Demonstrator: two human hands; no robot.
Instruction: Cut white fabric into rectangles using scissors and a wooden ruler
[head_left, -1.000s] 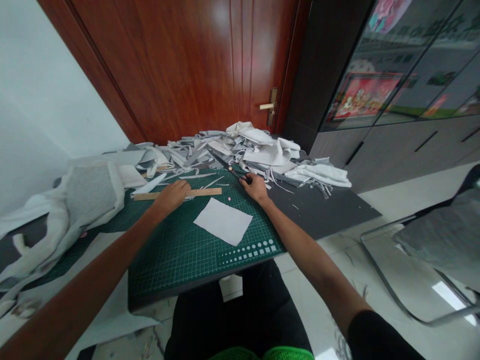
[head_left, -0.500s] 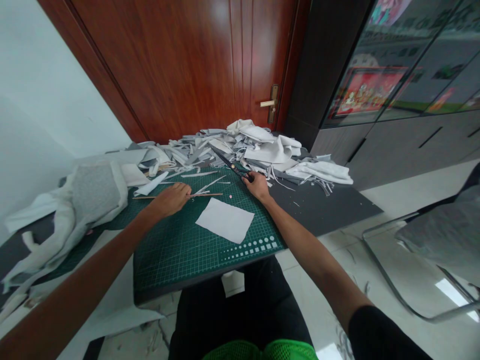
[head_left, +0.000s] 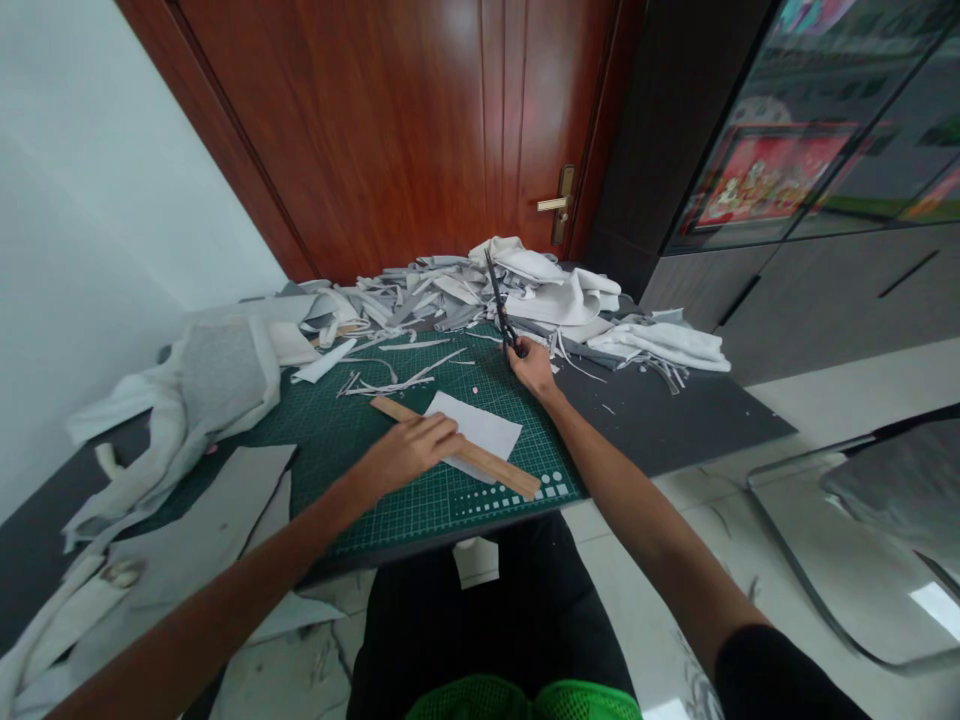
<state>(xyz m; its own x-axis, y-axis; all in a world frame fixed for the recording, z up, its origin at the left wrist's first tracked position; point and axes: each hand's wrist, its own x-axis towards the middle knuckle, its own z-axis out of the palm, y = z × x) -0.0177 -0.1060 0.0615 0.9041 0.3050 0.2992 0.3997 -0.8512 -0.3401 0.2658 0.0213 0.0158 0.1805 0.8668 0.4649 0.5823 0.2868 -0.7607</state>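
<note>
My right hand [head_left: 532, 366] is shut on the handles of black scissors [head_left: 499, 303], which point up and away from me toward the scrap heap. My left hand [head_left: 409, 453] grips a wooden ruler [head_left: 487, 460] and lies across its near part. The ruler runs diagonally over a white fabric rectangle [head_left: 480, 425], covering one corner of it. That rectangle lies on a green cutting mat [head_left: 390, 510]. Thin pale offcuts [head_left: 394, 385] are scattered on the mat beyond my left hand.
A heap of white and grey fabric scraps [head_left: 480, 290] lies along the far edge of the mat, in front of a wooden door [head_left: 390, 130]. Grey fabric pieces [head_left: 195, 520] lie to the left, a dark grey sheet [head_left: 660, 420] lies to the right, and a metal-framed chair [head_left: 862, 530] stands at the right.
My left hand has lifted the ruler from the mat's far side and laid it diagonally over the white rectangle. The scissors have turned more upright in my right hand.
</note>
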